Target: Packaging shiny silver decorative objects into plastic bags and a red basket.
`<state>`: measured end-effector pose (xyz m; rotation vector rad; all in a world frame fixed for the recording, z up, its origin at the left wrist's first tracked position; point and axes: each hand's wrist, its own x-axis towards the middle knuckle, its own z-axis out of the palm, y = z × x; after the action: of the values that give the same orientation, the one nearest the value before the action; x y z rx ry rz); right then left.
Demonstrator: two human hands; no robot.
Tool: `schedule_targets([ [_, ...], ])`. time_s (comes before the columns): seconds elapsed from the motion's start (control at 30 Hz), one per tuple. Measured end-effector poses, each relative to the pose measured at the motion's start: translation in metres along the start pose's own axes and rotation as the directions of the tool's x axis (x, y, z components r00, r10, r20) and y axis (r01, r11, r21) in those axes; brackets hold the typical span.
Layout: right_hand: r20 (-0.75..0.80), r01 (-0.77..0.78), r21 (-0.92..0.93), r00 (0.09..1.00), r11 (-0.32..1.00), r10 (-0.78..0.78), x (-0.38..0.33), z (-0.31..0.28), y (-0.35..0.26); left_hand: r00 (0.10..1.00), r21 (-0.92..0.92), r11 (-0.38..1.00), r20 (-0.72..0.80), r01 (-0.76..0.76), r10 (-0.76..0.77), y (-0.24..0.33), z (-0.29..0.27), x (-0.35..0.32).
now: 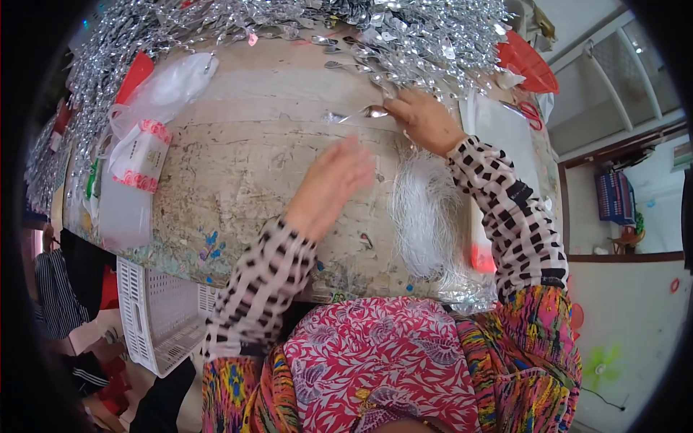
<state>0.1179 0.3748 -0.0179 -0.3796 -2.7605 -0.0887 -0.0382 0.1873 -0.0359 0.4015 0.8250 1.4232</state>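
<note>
My right hand (426,123) is at the far part of the worktable, its thumb and fingers closed on one end of a small, shiny, twisted silver foil strip (354,115). The strip points left, its free end over the table. My left hand (333,177) hovers nearer to me, below the strip and apart from it; motion smears its fingers. Beyond my hands lies a big heap of silver foil pieces (404,36), with a few loose ones at its near edge. A loose bundle of thin white thread (426,216) rests beside my right forearm.
At left lie a clear plastic bag (177,86) and a white-and-pink paper packet (142,155). Red scissors (530,115) and a red basin (523,61) are at the right. A white plastic crate (159,317) stands beside the table's near left edge. Other people sit farther left.
</note>
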Motion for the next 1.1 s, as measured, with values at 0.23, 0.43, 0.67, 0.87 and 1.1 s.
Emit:
schedule_targets([
  [0.23,0.107,0.024,0.11,0.994,0.994,-0.036,0.001,0.008,0.005,0.977,-0.351,0.912,-0.098,-0.212,0.19,-0.019,0.0,0.111],
  [0.43,0.226,-0.216,0.009,0.952,0.976,0.208,-0.027,0.006,0.041,0.925,-0.488,0.812,-0.347,-0.32,0.156,0.014,-0.025,0.112],
  [0.67,0.29,-0.193,0.116,0.945,0.974,0.153,-0.027,0.001,0.055,0.966,-0.834,0.537,0.016,-0.13,0.258,0.032,-0.076,0.123],
  [0.87,0.232,-0.49,0.143,0.861,0.86,0.452,0.022,-0.023,0.059,0.994,-0.642,0.759,-0.042,-0.105,0.102,0.017,-0.055,0.129],
  [1.1,0.013,-0.229,-0.252,0.971,0.94,0.24,0.047,0.042,0.059,0.999,-0.503,0.864,0.02,-0.03,0.046,0.016,-0.052,0.121],
])
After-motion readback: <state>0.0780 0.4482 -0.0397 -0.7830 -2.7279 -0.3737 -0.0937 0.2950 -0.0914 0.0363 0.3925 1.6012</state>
